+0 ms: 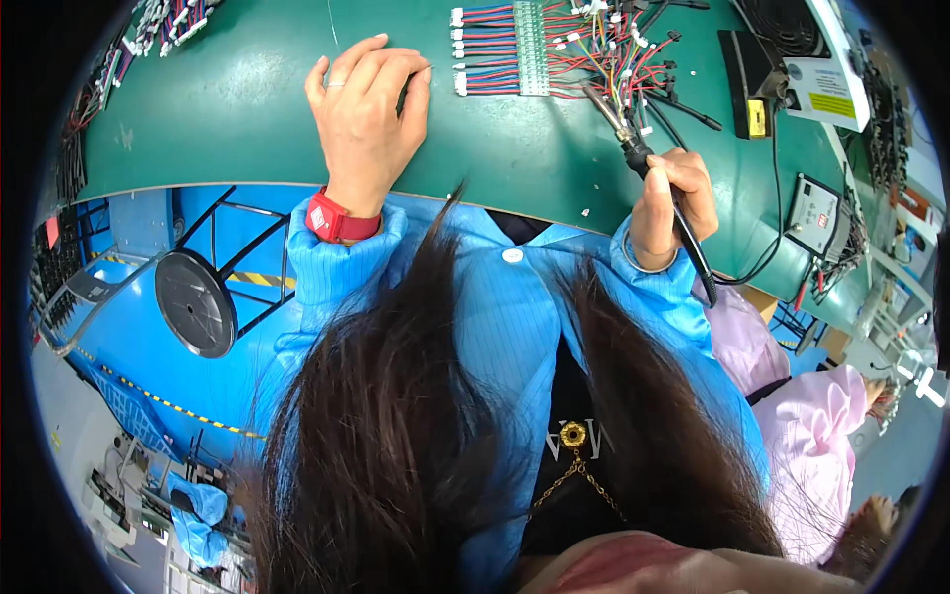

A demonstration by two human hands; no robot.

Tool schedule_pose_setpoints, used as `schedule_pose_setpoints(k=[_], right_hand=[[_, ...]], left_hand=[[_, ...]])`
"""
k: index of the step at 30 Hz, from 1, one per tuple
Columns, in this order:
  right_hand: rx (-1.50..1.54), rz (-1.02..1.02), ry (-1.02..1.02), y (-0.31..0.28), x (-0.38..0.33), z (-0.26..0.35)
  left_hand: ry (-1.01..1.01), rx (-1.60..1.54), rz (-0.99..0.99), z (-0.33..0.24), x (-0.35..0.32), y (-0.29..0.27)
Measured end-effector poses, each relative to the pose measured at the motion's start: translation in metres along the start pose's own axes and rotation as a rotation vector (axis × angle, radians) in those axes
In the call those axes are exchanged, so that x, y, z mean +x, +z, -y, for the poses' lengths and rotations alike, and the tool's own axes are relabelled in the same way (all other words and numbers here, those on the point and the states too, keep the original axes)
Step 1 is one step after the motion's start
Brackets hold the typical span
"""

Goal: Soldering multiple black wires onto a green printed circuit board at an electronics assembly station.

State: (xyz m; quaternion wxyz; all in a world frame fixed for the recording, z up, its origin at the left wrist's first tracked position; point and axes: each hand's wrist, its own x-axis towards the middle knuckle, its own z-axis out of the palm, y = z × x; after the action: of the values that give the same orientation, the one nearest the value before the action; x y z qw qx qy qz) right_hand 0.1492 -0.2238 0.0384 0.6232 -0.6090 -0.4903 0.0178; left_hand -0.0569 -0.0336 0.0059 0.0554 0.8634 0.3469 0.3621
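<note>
My right hand [678, 203] grips a soldering iron [635, 150] by its black handle. Its metal tip points up and left, at the red wires beside a row of light green connector boards [531, 49]. Blue, red and black leads with white plugs [485, 74] stick out from the left of that row. My left hand [371, 114] is on the green table left of the boards, fingers curled in. A thin pale strand, which looks like solder wire [333, 25], runs down to these fingers; their grip on it is partly hidden.
Loose cables [633, 59] tangle right of the boards. A black holder with a yellow label [747, 89] and a grey control box [817, 216] are farther right. Bundled wires [168, 25] lie at the far left. A black stool [196, 302] is below the table; a person in pink [807, 436] is at right.
</note>
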Motion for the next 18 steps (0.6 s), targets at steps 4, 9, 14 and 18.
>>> schedule_pose_setpoints(k=[4, 9, 14, 18], right_hand=[[-0.147, -0.101, -0.083, -0.021, 0.014, 0.005], [-0.326, -0.281, -0.064, -0.083, 0.051, -0.006], [-0.467, -0.337, 0.079, -0.134, 0.083, -0.008], [-0.453, -0.326, 0.080, -0.149, 0.107, -0.023]], left_hand=[[-0.017, -0.034, 0.025, -0.002, 0.005, -0.006], [0.012, -0.016, 0.088, -0.001, 0.004, -0.013], [0.048, -0.032, 0.087, -0.007, 0.004, -0.018], [0.024, -0.088, -0.019, -0.011, -0.002, -0.022]])
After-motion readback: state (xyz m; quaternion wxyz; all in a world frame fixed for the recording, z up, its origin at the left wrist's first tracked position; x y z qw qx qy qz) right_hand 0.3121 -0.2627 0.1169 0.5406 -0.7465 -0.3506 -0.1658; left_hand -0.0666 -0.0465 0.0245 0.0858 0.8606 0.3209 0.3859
